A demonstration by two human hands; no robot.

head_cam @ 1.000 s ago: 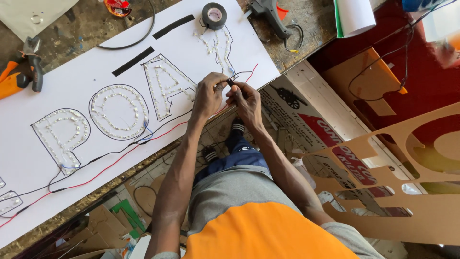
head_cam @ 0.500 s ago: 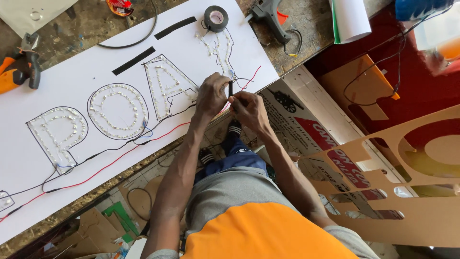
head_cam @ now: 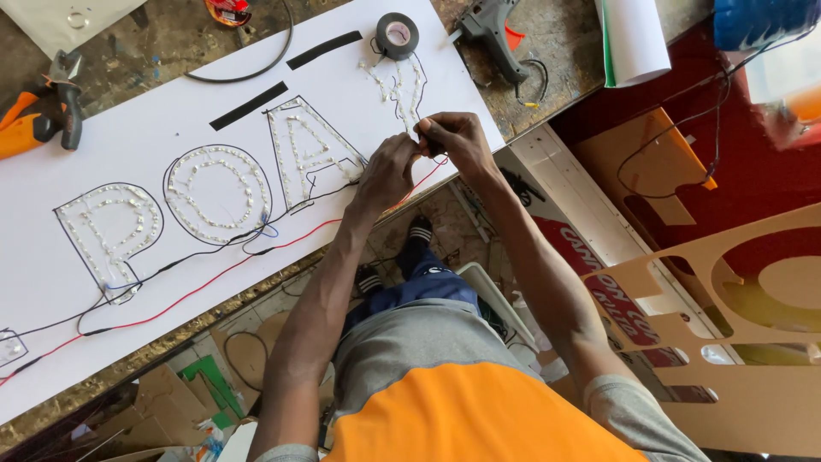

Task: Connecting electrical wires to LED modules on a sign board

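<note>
Wires (head_cam: 425, 175) — thin red, black

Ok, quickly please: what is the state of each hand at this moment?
Left hand: closed, fingers pinched on the wires at the edge of the white board.
Right hand: closed, pinching a small dark piece against the left fingertips; what it is cannot be told.

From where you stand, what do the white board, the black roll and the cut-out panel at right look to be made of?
White board: probably matte plastic or foam sheet; flat, smooth, no grain.
Black roll: likely vinyl insulating tape; slightly glossy, wound on a pale core.
Cut-out panel: seemingly unpainted fibreboard or plywood; tan, dull, cleanly sawn edges.
</note>
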